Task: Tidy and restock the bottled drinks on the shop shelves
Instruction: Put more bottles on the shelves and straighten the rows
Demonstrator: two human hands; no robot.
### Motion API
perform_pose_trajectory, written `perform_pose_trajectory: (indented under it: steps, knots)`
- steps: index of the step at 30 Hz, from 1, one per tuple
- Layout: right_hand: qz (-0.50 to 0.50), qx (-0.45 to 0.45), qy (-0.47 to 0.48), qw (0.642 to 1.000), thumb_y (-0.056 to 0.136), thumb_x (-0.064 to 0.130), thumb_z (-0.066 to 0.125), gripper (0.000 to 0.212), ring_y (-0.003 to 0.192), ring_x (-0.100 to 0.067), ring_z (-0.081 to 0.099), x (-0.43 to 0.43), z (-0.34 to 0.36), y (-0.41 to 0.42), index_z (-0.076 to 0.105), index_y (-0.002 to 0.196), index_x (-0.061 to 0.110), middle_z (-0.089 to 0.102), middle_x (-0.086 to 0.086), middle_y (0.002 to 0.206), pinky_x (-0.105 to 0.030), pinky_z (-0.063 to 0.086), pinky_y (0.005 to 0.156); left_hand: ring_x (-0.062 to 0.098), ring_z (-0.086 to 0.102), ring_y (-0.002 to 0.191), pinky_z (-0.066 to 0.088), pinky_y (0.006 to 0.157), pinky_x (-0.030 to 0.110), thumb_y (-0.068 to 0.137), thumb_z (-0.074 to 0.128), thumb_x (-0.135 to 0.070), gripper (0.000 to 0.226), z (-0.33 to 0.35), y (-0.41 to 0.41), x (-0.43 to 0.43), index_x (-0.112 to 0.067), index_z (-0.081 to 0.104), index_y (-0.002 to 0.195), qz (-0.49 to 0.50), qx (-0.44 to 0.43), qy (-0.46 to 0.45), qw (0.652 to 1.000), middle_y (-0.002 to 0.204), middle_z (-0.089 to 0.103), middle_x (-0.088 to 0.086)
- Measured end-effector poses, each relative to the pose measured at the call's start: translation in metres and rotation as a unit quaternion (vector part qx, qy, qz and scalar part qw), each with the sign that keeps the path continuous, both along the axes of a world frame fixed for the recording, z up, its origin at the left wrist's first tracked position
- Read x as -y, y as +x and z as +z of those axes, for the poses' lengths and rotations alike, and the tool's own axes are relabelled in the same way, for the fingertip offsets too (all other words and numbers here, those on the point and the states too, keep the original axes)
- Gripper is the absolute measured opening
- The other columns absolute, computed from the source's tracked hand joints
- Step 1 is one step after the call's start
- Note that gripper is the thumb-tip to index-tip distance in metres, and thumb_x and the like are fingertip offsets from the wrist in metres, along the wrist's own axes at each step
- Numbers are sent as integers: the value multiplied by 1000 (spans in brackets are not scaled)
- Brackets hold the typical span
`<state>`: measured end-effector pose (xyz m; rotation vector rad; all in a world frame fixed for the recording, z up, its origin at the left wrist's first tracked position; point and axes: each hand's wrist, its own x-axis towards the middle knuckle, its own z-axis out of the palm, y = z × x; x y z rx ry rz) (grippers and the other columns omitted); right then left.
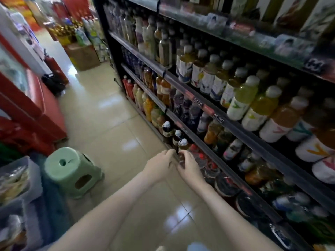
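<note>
A tall black shelf unit (241,134) runs along the right, with bottled drinks on every level. On the bottom level stand three dark bottles with white caps. Both my hands are on the nearest of them, a dark bottle (183,144). My left hand (160,164) curls its fingers against the bottle's left side. My right hand (189,166) wraps its fingers round the body from the right. My hands hide most of the bottle's body. Red-capped bottles (198,154) stand just behind my right hand.
A pale green plastic stool (70,169) stands on the tiled aisle floor (108,124) to my left. Red cabinets (36,113) line the left side. A cardboard box (83,57) and stacked goods sit at the far end. Grey crates (20,187) are at the lower left.
</note>
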<state>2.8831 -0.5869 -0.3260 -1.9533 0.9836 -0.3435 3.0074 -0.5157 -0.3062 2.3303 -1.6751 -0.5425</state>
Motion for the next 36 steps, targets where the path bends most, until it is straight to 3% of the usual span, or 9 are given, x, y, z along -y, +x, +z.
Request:
perform_pose_trajectory:
  steps: [4, 6, 9, 16, 20, 25, 30, 32, 36]
  knots:
    - [-75, 5, 4, 997, 90, 8, 62, 45, 118, -26, 52, 54, -17, 64, 46, 133, 6, 50, -11, 128, -29, 42, 95, 30, 53, 109, 43, 75, 37, 96, 42, -22, 46, -6, 66, 75, -15, 34, 140, -34, 11, -5, 999, 121, 49, 8]
    - [-115, 16, 13, 993, 88, 5, 64, 44, 120, -27, 51, 82, -33, 90, 48, 129, 6, 49, -8, 125, -24, 41, 93, 30, 52, 112, 48, 79, 40, 95, 43, -22, 49, -20, 93, 111, -16, 33, 142, -51, 10, 3, 999, 126, 47, 7]
    - [-158, 7, 16, 987, 90, 5, 62, 55, 132, -26, 41, 124, -65, 127, 39, 140, 7, 40, -13, 141, -29, 35, 107, 29, 48, 120, 46, 88, 40, 96, 43, -22, 51, -55, 131, 158, -17, 30, 145, -68, 7, -10, 998, 137, 42, 6]
    - [-337, -56, 8, 940, 94, 11, 58, 71, 140, -26, 20, 178, -145, 153, 19, 152, 25, 24, -12, 153, -41, 32, 108, 29, 46, 122, 47, 86, 38, 97, 43, -20, 56, -139, 173, 235, -21, 23, 150, -134, -54, -32, 989, 145, 36, 7]
    - [-380, -58, -117, 916, 90, 9, 64, 82, 136, -22, 21, 212, -189, 166, 13, 153, 24, 25, -14, 150, -35, 31, 105, 31, 36, 131, 44, 97, 39, 97, 43, -19, 62, -194, 186, 282, -23, 16, 152, -162, -64, -91, 980, 150, 28, 11]
    - [-434, -51, -391, 810, 80, 7, 74, 81, 128, -37, 34, 258, -241, 175, 24, 143, 6, 35, -29, 140, -45, 34, 107, 40, 42, 127, 43, 100, 45, 91, 54, -8, 65, -254, 178, 331, -14, 27, 150, -222, -81, -242, 941, 144, 36, 25]
    - [-443, -30, -524, 727, 90, 12, 64, 63, 129, -40, 36, 282, -280, 153, 28, 141, 7, 38, -31, 140, -42, 26, 112, 31, 31, 137, 37, 106, 39, 94, 49, -13, 67, -301, 132, 363, -16, 16, 152, -289, -190, -317, 883, 148, 31, 17]
    - [-447, -55, -570, 688, 91, 15, 59, 57, 129, -40, 38, 283, -290, 139, 30, 140, 8, 41, -31, 140, -40, 24, 112, 33, 36, 134, 40, 103, 41, 95, 48, -22, 67, -313, 112, 374, -14, 13, 151, -284, -227, -340, 867, 147, 33, 18]
    - [-499, -67, -596, 625, 85, 10, 68, 64, 127, -40, 38, 280, -305, 109, 31, 138, 10, 42, -33, 137, -42, 26, 109, 38, 49, 121, 47, 88, 39, 84, 71, -27, 94, -326, 85, 397, -11, 8, 151, -242, -249, -362, 865, 141, 41, 22]
